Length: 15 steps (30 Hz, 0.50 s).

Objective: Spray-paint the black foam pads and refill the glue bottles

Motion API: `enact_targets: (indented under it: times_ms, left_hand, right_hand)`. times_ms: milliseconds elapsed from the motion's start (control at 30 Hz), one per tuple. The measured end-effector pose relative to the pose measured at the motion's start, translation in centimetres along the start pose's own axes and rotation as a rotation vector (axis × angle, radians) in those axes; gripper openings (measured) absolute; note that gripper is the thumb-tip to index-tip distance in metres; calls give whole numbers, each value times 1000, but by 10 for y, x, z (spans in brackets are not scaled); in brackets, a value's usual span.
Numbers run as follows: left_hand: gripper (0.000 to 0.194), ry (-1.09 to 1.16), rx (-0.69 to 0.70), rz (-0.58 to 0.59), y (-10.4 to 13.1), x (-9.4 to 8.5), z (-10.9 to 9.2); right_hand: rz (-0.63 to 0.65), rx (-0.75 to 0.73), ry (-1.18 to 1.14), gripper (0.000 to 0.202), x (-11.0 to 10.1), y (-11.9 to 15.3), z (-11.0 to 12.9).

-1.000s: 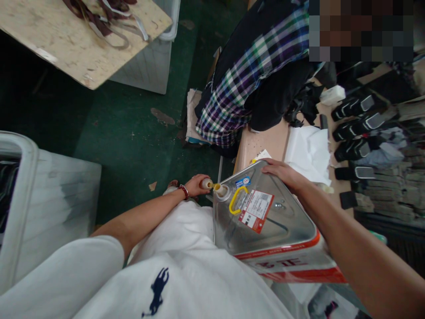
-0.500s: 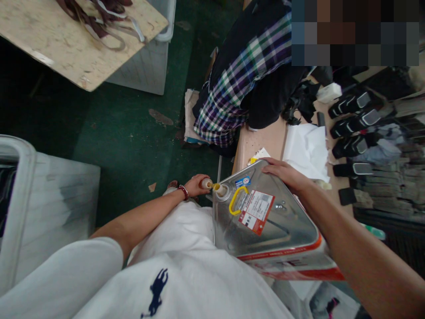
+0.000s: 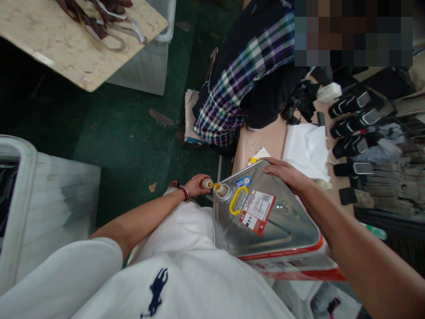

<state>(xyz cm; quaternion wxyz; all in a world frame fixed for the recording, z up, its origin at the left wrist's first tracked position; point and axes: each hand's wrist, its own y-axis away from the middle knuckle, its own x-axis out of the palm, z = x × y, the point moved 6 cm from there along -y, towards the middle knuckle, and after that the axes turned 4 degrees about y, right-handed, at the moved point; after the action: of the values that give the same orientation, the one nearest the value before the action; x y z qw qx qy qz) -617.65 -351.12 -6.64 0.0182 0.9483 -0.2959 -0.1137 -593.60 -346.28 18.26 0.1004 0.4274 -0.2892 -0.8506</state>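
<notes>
A large silver metal can with red and white sides is tipped toward my left hand. Its top carries a yellow handle, a paper label and a corner spout. My right hand grips the can's far edge, fingers bent over the rim. In my left hand, closed fingers hold a small pale bottle, its mouth close to the spout. Something yellow shows at the spout tip; whether it is flowing liquid I cannot tell.
A person in a plaid shirt sits beside the workbench, which bears white paper and black pieces. A white bin stands at left. A wooden board juts in at upper left over another bin.
Almost nothing differs. My left hand and the bottle, and the can with my right hand, sit a few pixels further right; bottle and spout stay close together.
</notes>
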Motion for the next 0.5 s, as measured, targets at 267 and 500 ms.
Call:
enact_targets:
  times_ms: [267, 500]
  left_hand:
    - [62, 10, -13, -1, 0, -1, -5]
    - [63, 18, -12, 0, -1, 1, -7]
  right_hand:
    - [50, 83, -180, 41, 3, 4, 2]
    - [51, 68, -197, 44, 2, 6, 3]
